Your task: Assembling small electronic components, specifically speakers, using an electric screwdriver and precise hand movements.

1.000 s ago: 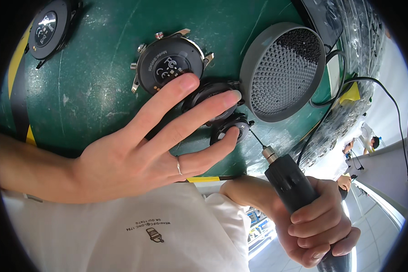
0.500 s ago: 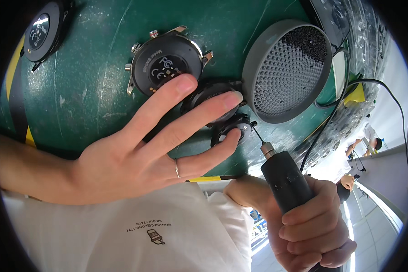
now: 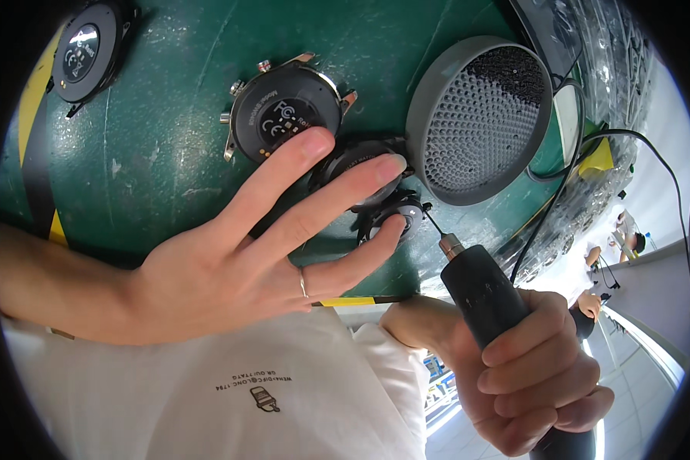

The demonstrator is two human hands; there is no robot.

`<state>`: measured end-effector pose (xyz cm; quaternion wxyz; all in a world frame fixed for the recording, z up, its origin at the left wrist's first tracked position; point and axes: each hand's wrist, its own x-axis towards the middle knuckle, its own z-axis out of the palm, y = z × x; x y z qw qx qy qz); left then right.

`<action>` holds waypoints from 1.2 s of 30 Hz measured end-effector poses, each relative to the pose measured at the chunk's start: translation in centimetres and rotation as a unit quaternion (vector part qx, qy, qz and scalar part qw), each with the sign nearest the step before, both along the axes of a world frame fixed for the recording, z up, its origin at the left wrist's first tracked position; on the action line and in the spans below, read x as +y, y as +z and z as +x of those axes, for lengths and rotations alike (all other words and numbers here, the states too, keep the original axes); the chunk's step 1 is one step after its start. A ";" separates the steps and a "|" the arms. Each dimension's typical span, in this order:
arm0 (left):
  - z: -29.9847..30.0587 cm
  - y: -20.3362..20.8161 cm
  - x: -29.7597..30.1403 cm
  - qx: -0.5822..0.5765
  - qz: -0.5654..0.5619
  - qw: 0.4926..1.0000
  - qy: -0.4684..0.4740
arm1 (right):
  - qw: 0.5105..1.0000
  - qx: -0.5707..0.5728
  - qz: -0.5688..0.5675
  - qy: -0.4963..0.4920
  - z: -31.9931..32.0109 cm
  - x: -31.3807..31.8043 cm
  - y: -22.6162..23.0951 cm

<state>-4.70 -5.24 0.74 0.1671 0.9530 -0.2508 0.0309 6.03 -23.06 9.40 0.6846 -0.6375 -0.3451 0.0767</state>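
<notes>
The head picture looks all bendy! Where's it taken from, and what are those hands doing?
There's no robot, just a person wearing a camera on their head. Its wide lens looks down and bends straight edges. The left hand spreads over three dark watch bodies. The right hand grips a black screwdriver-like tool, its thin tip pointing toward the lowest one. Another watch body lies left on the green table; right, a grey dish with many holes holds tiny dark pieces.
</notes>
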 end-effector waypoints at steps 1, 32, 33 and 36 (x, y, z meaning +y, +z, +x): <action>0.1 0.1 0.2 0.015 0.005 1.000 -0.026 | 1.000 -0.001 0.011 -0.027 0.0 0.2 0.0; 0.3 -0.5 -0.1 -0.013 -0.011 1.000 0.002 | 0.983 -0.051 0.062 -0.164 1.4 0.4 -0.6; 0.3 -0.4 -0.1 -0.010 -0.015 1.000 0.007 | 0.983 -0.047 0.062 -0.164 1.4 0.5 -0.5; 0.3 -0.6 -0.3 -0.006 -0.029 1.000 0.010 | 0.983 -0.048 0.056 -0.165 1.3 0.5 -0.6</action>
